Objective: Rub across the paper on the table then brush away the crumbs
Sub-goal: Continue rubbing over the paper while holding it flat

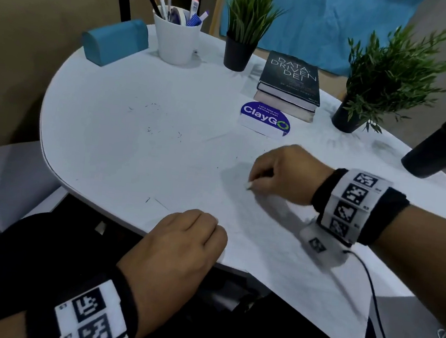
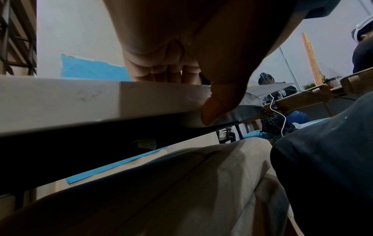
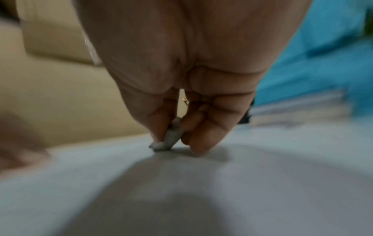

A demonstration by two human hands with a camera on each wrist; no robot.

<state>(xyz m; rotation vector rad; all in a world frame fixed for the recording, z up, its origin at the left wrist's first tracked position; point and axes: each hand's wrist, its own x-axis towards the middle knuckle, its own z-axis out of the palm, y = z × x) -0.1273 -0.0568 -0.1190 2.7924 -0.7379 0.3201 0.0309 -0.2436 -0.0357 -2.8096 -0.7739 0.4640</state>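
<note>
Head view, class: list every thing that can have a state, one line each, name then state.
eraser: pinched in right hand, tip on paper
paper: flat, near corner overhanging table
left hand: rests on paper at table edge
crumbs: scattered, unswept
Data-Driven DEI book: closed, lying flat
pen cup: upright

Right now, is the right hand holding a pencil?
No, the right hand pinches a small grey-white eraser, its tip pressed on the paper.

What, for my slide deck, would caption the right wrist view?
Right hand pinches a small white eraser, its tip pressed on the paper.
</note>
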